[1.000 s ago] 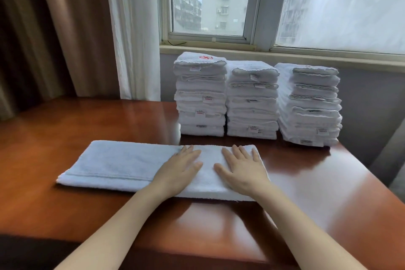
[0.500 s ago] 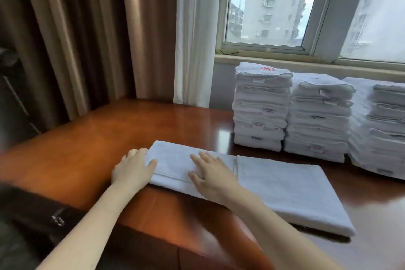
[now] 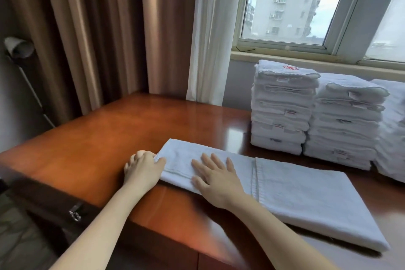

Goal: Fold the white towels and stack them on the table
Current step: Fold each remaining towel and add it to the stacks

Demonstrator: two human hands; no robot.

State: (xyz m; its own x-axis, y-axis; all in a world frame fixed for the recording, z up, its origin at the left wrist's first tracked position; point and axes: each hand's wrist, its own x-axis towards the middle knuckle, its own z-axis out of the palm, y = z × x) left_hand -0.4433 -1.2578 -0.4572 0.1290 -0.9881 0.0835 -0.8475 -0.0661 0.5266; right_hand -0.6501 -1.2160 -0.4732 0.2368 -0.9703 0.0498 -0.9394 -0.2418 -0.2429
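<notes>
Stacked already by the window: three piles of folded towels (image 3: 282,107); left on the table (image 3: 105,138), one long half-folded towel (image 3: 285,190); left hand (image 3: 143,170) pinched on its end, right hand (image 3: 215,180) spread flat atop.

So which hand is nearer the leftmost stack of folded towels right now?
Right. The right hand lies flat on the long towel, in front of the leftmost stack; the left hand grips that towel's far-left end, farther away.

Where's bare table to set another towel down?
Free: the table left of the left hand, up to the curtains. Crowded: the towel stacks along the window wall; the long towel fills the near right.
</notes>
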